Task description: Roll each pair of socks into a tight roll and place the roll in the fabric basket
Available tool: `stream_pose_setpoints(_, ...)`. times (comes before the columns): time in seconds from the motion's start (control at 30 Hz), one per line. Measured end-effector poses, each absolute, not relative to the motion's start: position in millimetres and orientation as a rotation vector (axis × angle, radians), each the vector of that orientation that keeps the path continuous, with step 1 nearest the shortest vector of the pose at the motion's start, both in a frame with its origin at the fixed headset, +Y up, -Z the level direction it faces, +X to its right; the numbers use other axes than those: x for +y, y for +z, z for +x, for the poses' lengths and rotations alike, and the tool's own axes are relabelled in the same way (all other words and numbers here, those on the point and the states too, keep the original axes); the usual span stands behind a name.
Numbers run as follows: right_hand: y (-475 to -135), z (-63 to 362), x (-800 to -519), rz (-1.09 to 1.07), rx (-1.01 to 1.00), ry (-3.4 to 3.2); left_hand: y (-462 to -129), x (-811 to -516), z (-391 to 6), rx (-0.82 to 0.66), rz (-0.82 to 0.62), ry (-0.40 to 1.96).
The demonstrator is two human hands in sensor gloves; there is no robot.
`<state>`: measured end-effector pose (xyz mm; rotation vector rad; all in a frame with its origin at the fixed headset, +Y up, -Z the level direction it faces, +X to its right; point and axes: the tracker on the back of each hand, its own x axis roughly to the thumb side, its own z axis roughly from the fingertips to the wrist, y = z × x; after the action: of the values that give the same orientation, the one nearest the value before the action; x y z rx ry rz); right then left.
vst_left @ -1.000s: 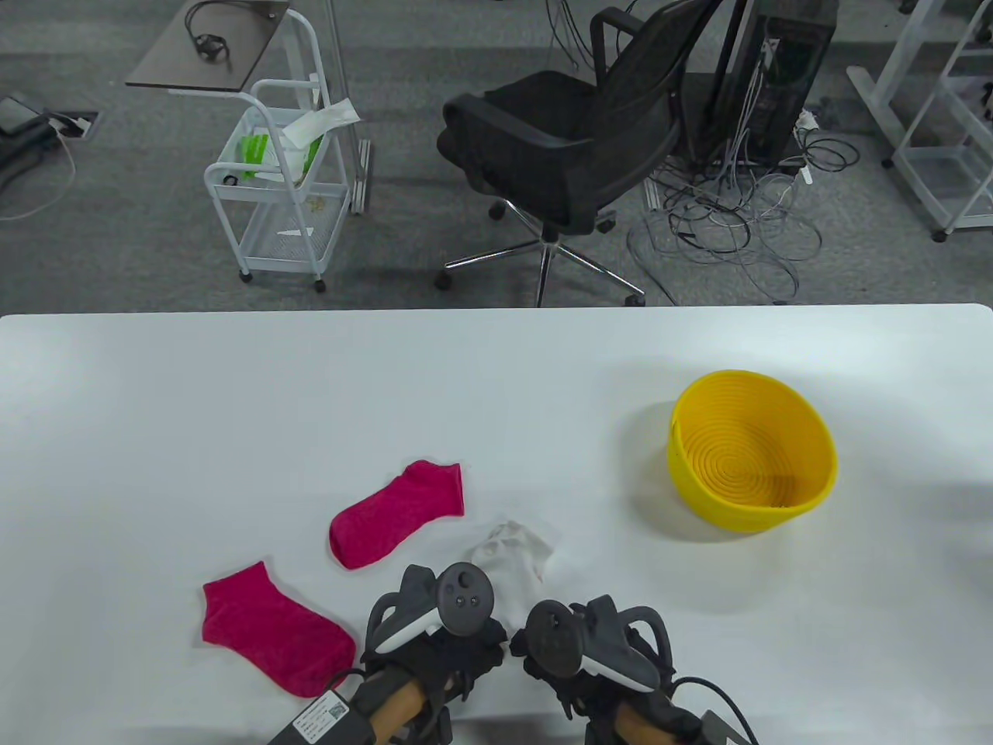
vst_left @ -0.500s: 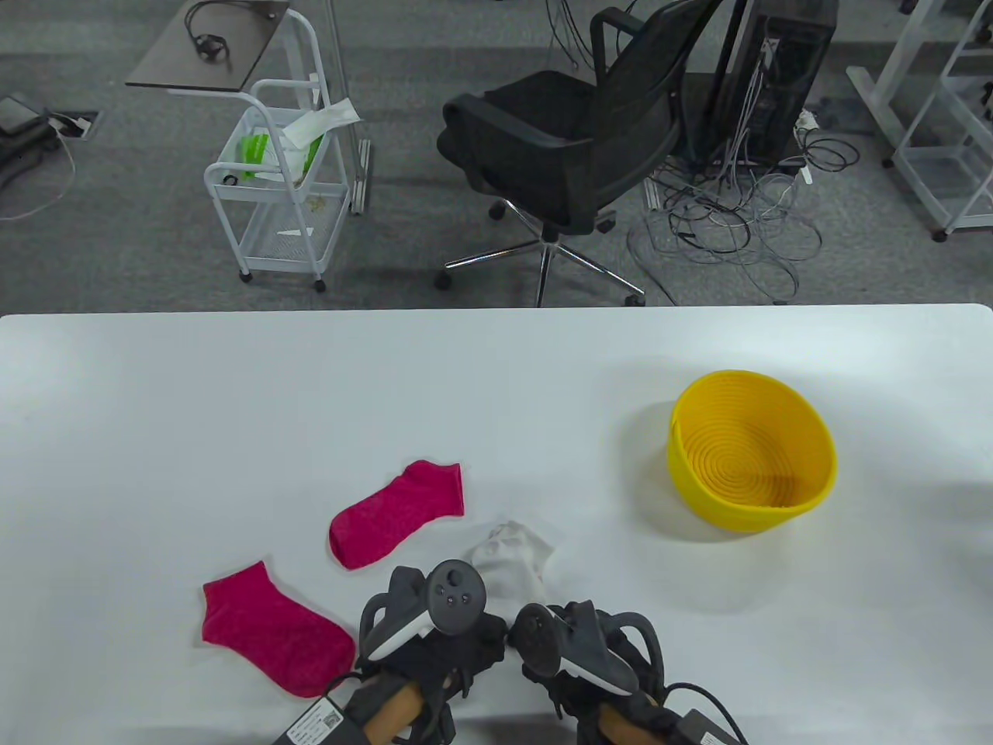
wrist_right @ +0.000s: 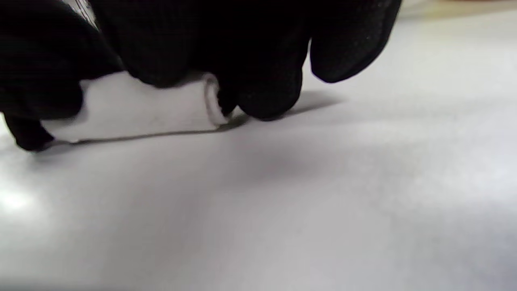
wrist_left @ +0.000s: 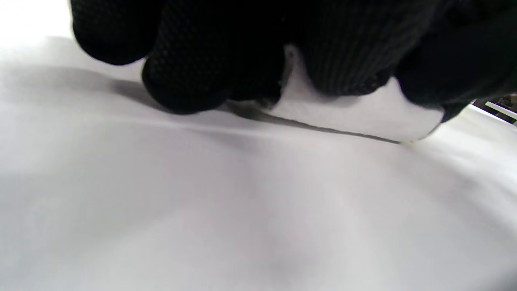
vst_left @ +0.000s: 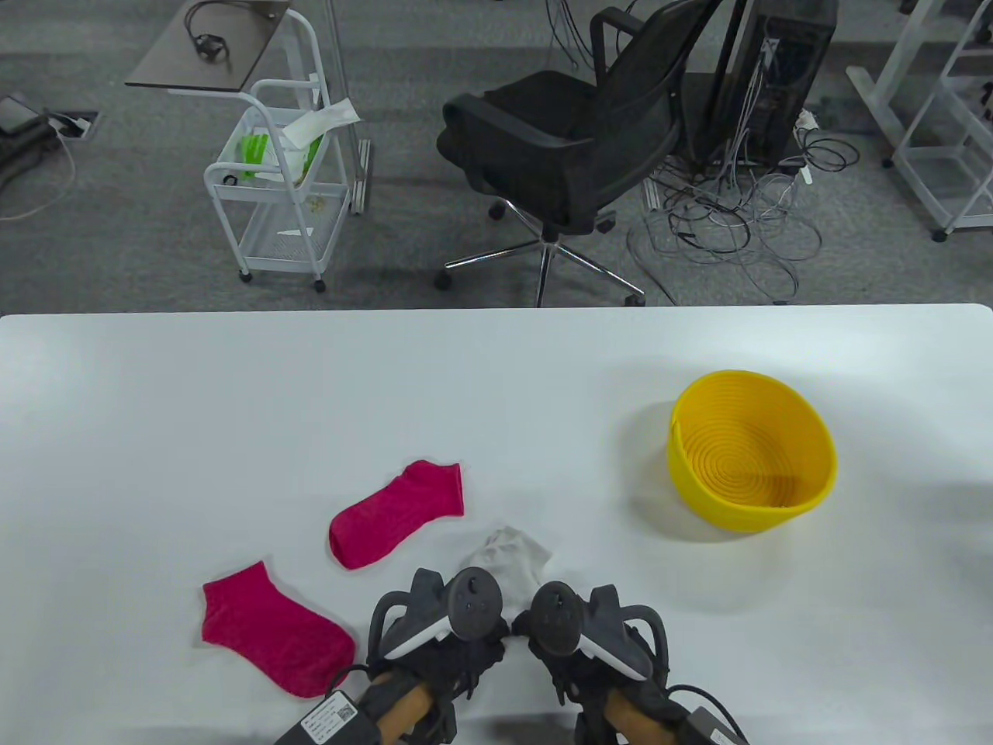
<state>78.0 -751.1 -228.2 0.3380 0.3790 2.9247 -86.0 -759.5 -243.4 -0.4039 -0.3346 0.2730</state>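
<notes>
A white sock pair (vst_left: 508, 552) lies near the table's front edge, its near end wound into a roll (wrist_left: 363, 113) (wrist_right: 137, 107). My left hand (vst_left: 458, 648) and right hand (vst_left: 578, 652) sit side by side over that roll. In both wrist views the curled gloved fingers (wrist_left: 190, 76) (wrist_right: 262, 81) grip the roll against the table. The yellow basket (vst_left: 751, 459) stands empty at the right, apart from both hands. Two pink socks lie flat to the left: one (vst_left: 397, 512) beside the white pair, the other (vst_left: 275, 630) near the front edge.
Beyond the white table's far edge (vst_left: 496, 310) stand a black office chair (vst_left: 574, 147), a white wire cart (vst_left: 275, 190) and a tangle of cables (vst_left: 729, 217) on the grey floor.
Both hands have shifted slightly forward and closer together over the white socks. The loose end of the white pair has shortened and bunched as the roll advanced.
</notes>
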Motion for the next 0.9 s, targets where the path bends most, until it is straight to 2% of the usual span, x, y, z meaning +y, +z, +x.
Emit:
stream_pose_setpoints(0.1,-224,79,-738,0.412,0.283,2.915,-245,-761,-88,-0.327,-0.417,0.291)
stream_pose_setpoints(0.27,-219,72,-743,0.478,0.369,2.973,-244,-762,-88,-0.309,-0.414,0.308)
stream_pose_setpoints(0.4,-223,72,-753,0.415,0.44,2.979,-243,-761,-88,-0.308,-0.421,0.31)
stream_pose_setpoints(0.53,-227,78,-758,0.375,0.507,2.935,-241,-745,-93,-0.288,-0.343,0.328)
stream_pose_setpoints(0.6,-228,78,-759,0.351,0.503,2.928,-241,-742,-95,-0.295,-0.364,0.368)
stream_pose_setpoints(0.9,-229,77,-762,0.309,0.436,2.946,-242,-759,-86,-0.308,-0.366,0.249)
